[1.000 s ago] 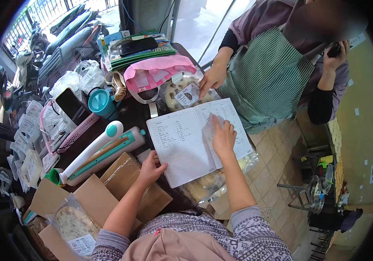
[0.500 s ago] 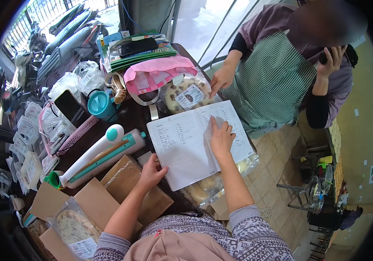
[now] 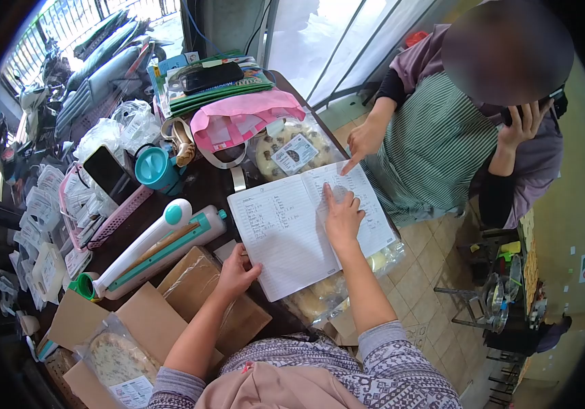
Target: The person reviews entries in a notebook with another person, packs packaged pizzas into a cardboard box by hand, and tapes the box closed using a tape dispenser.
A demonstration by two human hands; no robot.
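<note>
An open notebook (image 3: 279, 252) with handwritten lists lies tilted across packaged food on the table. At its left edge, my left hand (image 3: 238, 274) grips the margin, thumb near the page and fingers curled. My right hand (image 3: 344, 217) rests on the right page, index finger stretched to a written line, other fingers loosely bent, holding nothing. A co-worker's hand (image 3: 366, 142) points at the top of that same page. Beyond the notebook is a round, wrapped flatbread-like item (image 3: 268, 151) with a label; more wrapped food (image 3: 319, 298) shows under the near edge.
To the left are a white and teal bag sealer (image 3: 159, 255), a cardboard box (image 3: 200, 273) and an open carton (image 3: 149, 310). A teal mug (image 3: 156, 169), phone (image 3: 105, 170) and pink bag (image 3: 244, 119) stand farther back. The co-worker (image 3: 435, 136) stands at right, holding a phone.
The co-worker's hand has moved from the wrapped food to the notebook's top edge, finger now on the page. My right index finger has shifted slightly left; my left hand stays at the edge.
</note>
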